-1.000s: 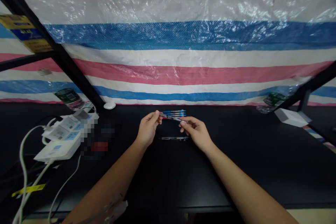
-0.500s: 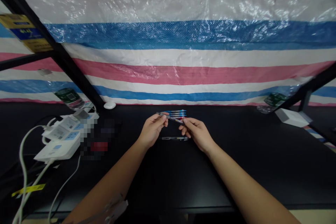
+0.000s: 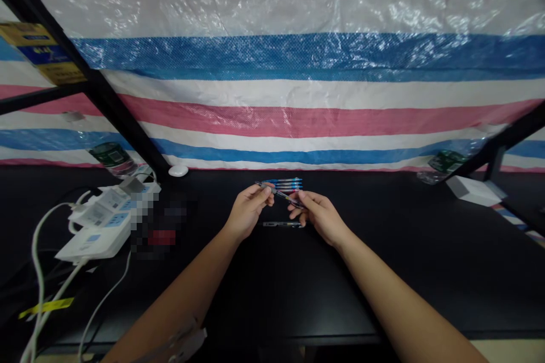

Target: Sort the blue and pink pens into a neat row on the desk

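Above the black table (image 3: 383, 261), my left hand (image 3: 249, 212) and my right hand (image 3: 319, 212) both pinch one thin pen (image 3: 281, 195), which slants down to the right between them. Left fingers grip its upper left end, right fingers its lower right end. Just behind the hands, a small row of blue pens (image 3: 284, 183) lies on the table. A dark pen (image 3: 283, 224) rests flat on the table below and between my hands.
White power strips (image 3: 102, 221) with white cables (image 3: 40, 272) sit at the left, next to a blurred patch. A small white mouse-like object (image 3: 177, 171) lies by the striped tarp (image 3: 298, 68). A white box (image 3: 472, 190) stands at the right. Plastic bottles (image 3: 113, 159) sit at both sides.
The pen between my hands has tilted, its left end rising slightly. My left hand shifted a little to the right, my right hand slightly left and down, bringing the hands closer.
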Action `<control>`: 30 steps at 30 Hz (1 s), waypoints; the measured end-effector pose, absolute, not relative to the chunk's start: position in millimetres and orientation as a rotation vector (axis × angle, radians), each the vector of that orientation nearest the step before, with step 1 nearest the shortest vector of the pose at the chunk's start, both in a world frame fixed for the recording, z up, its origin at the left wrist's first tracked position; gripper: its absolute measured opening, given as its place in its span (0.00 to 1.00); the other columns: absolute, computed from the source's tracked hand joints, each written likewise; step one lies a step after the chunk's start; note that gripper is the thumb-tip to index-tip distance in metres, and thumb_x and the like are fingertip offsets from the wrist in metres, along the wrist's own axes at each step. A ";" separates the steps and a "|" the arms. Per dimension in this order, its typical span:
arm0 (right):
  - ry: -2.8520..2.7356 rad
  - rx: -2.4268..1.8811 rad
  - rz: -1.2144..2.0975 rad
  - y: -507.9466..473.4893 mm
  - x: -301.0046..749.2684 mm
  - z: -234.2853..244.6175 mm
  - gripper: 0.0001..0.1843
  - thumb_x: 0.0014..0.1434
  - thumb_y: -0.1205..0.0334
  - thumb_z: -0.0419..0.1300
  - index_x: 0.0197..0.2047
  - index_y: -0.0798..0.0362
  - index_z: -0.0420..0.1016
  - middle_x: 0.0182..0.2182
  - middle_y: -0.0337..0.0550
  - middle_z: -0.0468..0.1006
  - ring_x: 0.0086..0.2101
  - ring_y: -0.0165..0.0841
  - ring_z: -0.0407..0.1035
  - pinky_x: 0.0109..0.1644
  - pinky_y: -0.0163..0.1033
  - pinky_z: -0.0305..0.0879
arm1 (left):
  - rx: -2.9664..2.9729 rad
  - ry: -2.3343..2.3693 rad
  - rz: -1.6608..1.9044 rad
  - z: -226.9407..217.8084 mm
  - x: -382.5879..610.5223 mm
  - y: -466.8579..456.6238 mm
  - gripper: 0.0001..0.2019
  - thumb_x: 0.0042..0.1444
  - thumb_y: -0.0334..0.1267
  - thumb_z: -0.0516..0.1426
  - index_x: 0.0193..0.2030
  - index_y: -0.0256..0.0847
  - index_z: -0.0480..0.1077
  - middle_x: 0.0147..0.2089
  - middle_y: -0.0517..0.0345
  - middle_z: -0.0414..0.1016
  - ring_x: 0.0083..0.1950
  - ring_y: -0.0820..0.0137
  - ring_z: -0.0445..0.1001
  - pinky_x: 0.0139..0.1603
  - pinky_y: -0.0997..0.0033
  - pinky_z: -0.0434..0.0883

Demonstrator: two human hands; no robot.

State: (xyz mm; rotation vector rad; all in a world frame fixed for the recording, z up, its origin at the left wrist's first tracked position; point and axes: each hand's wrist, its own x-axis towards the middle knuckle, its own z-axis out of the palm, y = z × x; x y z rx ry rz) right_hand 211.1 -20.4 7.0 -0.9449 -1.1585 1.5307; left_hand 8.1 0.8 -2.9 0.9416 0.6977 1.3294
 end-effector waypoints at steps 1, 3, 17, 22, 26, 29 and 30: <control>-1.175 -0.961 1.505 -20.1 211.3 6.9 0.19 0.59 0.45 0.67 0.42 0.53 0.81 0.35 0.47 0.82 0.31 0.34 0.75 0.27 0.35 0.63 | 0.944 0.700 1.327 -3.1 8.4 0.7 0.11 0.56 0.38 0.67 0.43 0.36 0.81 0.32 0.56 0.75 0.33 0.75 0.72 0.39 0.73 0.69; -1.190 -0.989 1.394 -19.7 211.1 6.5 0.16 0.54 0.50 0.72 0.40 0.53 0.81 0.34 0.44 0.81 0.31 0.33 0.73 0.30 0.36 0.65 | 0.950 0.714 1.325 -3.5 9.3 0.5 0.11 0.56 0.38 0.68 0.43 0.36 0.81 0.32 0.56 0.76 0.34 0.74 0.73 0.40 0.73 0.69; -1.462 -1.099 0.932 -19.5 213.7 -0.1 0.12 0.55 0.54 0.71 0.40 0.51 0.82 0.41 0.45 0.81 0.42 0.39 0.74 0.48 0.43 0.69 | 0.943 0.845 1.374 -3.0 12.1 -0.4 0.11 0.52 0.41 0.69 0.38 0.36 0.81 0.32 0.55 0.79 0.33 0.72 0.75 0.40 0.70 0.72; -1.575 -1.087 0.946 -25.6 208.4 2.4 0.16 0.61 0.52 0.67 0.49 0.51 0.80 0.36 0.43 0.78 0.33 0.34 0.71 0.39 0.40 0.68 | 1.049 0.798 1.277 -5.1 15.0 -2.9 0.11 0.51 0.38 0.70 0.41 0.37 0.81 0.32 0.56 0.80 0.35 0.72 0.76 0.43 0.70 0.73; -1.721 -1.061 0.827 -27.9 206.9 6.2 0.13 0.67 0.53 0.60 0.44 0.50 0.82 0.39 0.45 0.80 0.38 0.37 0.73 0.44 0.42 0.67 | 1.038 0.769 1.287 -2.6 16.9 -4.5 0.10 0.51 0.37 0.70 0.40 0.38 0.80 0.39 0.55 0.81 0.41 0.70 0.78 0.49 0.67 0.74; -1.731 -1.087 0.811 -26.7 208.4 6.4 0.13 0.68 0.53 0.59 0.42 0.50 0.82 0.38 0.45 0.81 0.40 0.38 0.73 0.45 0.42 0.67 | 0.932 0.706 1.351 2.3 16.3 -3.5 0.11 0.55 0.41 0.68 0.40 0.38 0.75 0.41 0.52 0.82 0.45 0.66 0.81 0.51 0.62 0.76; -1.725 -1.105 0.810 -26.2 208.9 5.8 0.13 0.67 0.52 0.59 0.42 0.50 0.83 0.37 0.45 0.81 0.39 0.38 0.73 0.44 0.42 0.67 | 0.902 0.688 1.365 3.6 15.9 -2.9 0.11 0.57 0.42 0.67 0.40 0.39 0.73 0.41 0.51 0.83 0.45 0.65 0.81 0.51 0.61 0.76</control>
